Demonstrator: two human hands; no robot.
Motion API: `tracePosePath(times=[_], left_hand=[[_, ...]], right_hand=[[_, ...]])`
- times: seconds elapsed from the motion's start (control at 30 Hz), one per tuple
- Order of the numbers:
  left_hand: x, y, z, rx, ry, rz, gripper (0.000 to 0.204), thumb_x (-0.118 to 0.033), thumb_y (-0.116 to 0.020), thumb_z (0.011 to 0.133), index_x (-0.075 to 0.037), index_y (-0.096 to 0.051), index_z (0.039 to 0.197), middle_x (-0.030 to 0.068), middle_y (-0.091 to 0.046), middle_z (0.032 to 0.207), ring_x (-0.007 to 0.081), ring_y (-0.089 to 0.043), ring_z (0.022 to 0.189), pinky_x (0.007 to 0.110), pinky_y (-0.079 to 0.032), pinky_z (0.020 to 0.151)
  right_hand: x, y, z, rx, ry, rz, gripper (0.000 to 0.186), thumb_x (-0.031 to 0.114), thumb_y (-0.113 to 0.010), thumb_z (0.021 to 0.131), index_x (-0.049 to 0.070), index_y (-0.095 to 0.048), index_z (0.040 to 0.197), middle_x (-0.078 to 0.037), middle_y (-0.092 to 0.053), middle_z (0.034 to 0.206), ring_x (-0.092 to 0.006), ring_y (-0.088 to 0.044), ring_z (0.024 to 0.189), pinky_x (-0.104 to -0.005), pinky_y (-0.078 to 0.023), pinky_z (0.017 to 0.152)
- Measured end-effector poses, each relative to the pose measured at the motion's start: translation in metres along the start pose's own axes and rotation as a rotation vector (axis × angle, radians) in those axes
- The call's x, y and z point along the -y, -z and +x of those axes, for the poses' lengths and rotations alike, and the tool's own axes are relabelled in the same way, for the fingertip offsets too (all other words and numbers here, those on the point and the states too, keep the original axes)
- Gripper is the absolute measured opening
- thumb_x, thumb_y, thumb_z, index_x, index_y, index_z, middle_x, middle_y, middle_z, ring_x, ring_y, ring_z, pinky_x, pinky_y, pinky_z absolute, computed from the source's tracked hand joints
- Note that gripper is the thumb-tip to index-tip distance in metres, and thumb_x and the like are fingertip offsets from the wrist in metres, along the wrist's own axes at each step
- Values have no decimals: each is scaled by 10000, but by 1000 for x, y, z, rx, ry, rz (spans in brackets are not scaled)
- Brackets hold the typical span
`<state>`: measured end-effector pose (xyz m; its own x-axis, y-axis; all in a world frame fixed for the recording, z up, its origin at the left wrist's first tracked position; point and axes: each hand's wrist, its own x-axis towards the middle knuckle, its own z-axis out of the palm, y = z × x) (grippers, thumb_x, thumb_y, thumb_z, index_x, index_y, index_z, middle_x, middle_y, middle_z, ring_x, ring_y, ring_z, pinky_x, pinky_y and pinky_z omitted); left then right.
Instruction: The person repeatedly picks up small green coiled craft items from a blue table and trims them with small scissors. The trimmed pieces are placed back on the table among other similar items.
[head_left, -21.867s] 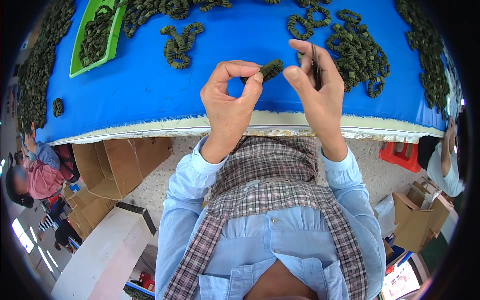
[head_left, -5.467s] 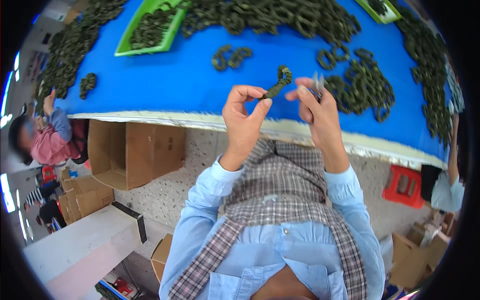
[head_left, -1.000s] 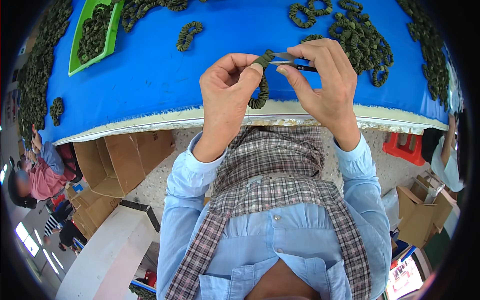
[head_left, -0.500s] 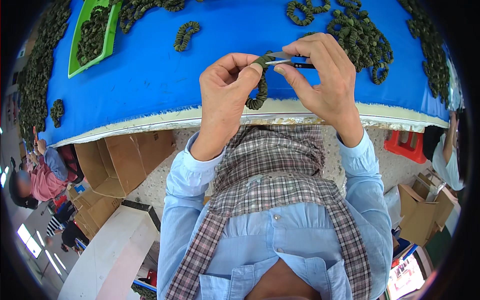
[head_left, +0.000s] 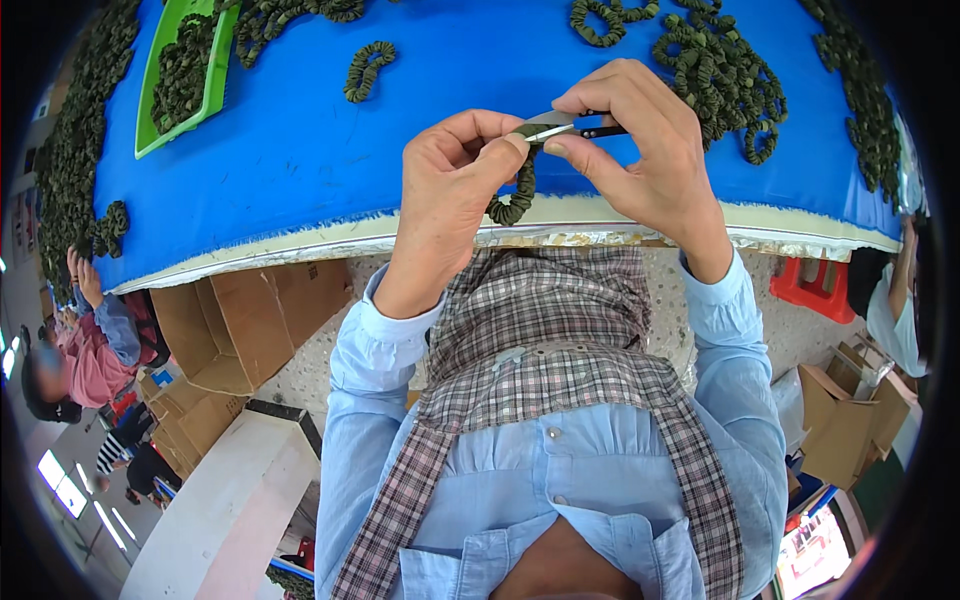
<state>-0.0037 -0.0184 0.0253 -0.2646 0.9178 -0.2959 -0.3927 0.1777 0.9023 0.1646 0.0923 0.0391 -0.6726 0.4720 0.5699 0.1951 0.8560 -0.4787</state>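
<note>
Your left hand (head_left: 455, 185) pinches the top of a dark green ruffled fabric loop (head_left: 516, 196) between thumb and fingertips, and the rest of the loop hangs down in front of the near edge of the blue surface (head_left: 300, 150). Your right hand (head_left: 640, 150) is closed around small thread snips (head_left: 565, 126), whose metal tip meets the loop right at your left fingertips. Both hands are raised above the surface edge, close together and almost touching. A loose pile of the same green loops (head_left: 720, 70) lies on the surface just beyond your right hand, a single one (head_left: 367, 70) lies farther left, and a green tray (head_left: 185, 70) holding more sits at the far left.
</note>
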Motion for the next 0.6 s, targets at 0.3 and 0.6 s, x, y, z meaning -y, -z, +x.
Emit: tracePosePath(times=[0.3,0.6], left_hand=[[4,0,2,1,-21,-35,155,-77,-691,874,36,-701,979,14,-659,819,48,-546,703,198,-425,632],[3,-1,1,1,6,-81,149,-67,-688,871,30,-701,984,9,-657,820,56,-545,702,209,-433,640]], right_hand=[[8,0,-3,-114,-232,335,271,94,-819,732,38,-694,966,-60,-644,837,-199,-602,713,-287,-478,592],[-6,-1,-15,-151,121,-123,261,144,-834,681,94,-710,906,-3,-634,774,-176,-553,669,-312,-395,579]])
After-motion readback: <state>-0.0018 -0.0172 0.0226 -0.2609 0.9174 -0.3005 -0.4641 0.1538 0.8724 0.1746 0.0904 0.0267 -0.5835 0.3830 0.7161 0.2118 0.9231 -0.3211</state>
